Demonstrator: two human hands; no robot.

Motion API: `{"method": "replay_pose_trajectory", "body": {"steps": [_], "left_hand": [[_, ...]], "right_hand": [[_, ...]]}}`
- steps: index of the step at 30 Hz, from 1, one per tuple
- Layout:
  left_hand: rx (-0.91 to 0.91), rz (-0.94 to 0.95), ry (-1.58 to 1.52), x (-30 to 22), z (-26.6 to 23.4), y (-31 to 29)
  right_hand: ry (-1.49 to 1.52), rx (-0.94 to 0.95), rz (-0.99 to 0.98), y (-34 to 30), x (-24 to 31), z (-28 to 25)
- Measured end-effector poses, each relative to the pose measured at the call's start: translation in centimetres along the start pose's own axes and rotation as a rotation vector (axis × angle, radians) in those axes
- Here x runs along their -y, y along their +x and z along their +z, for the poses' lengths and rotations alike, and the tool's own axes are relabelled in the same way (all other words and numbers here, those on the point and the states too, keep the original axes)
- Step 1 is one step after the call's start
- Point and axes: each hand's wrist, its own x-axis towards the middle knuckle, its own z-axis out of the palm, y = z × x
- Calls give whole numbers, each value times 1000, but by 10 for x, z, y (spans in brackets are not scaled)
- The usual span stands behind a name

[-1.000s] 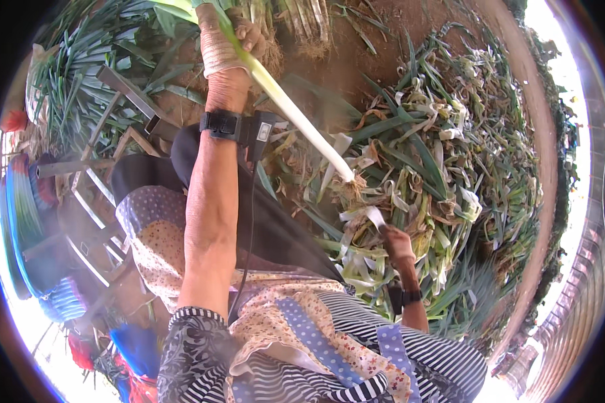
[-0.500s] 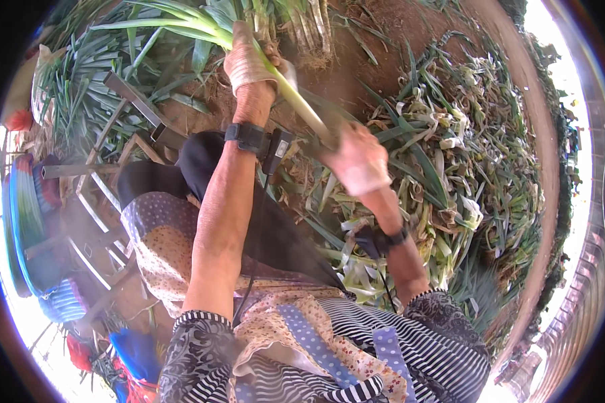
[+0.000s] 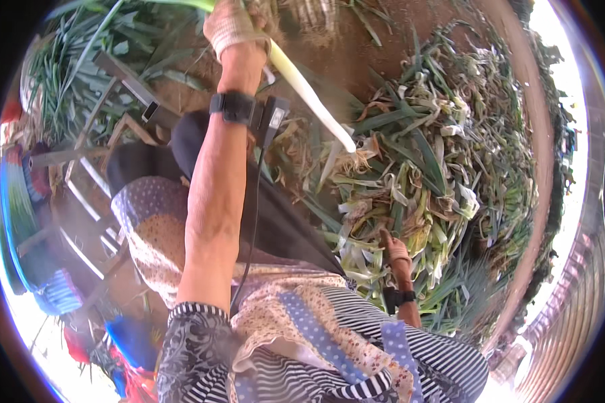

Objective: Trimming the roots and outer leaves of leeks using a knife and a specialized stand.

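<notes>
At the top of the head view, my left hand (image 3: 234, 28), in a pale glove or wrap, is closed around a leek (image 3: 309, 101). Its green leaves run off to the upper left past the hand. The smooth white stem slants down to the right, roots at its tip, above the edge of a heap of stripped leaves (image 3: 444, 154). Low over the near part of that heap is my right hand (image 3: 398, 251), also covered in a pale glove or wrap. One digit points away from me; the other fingers are mostly hidden, so its grip does not show.
More leeks (image 3: 309, 17) with pale stems lie on the brown soil at the top. A pile of green leaves (image 3: 74, 87) spreads at the far left. Nearer, beside my knee, stands a metal frame (image 3: 124, 80). Blue and red bags (image 3: 131, 339) lie at the lower left.
My right hand has left the leek's stem and swung down and right to the leaf heap. The white stem and roots now show bare. My left hand has shifted slightly up and left.
</notes>
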Motion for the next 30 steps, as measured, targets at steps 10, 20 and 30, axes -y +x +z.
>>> {"method": "replay_pose_trajectory", "body": {"steps": [10, 20, 30], "left_hand": [[-264, -212, -79, 30, 7, -18], [-67, -273, 13, 33, 6, -27], [-54, -247, 5, 43, 17, -27]], "right_hand": [[-126, -670, -643, -73, 277, -83], [322, -115, -179, 39, 153, 30], [199, -512, -432, -47, 233, -67]]}}
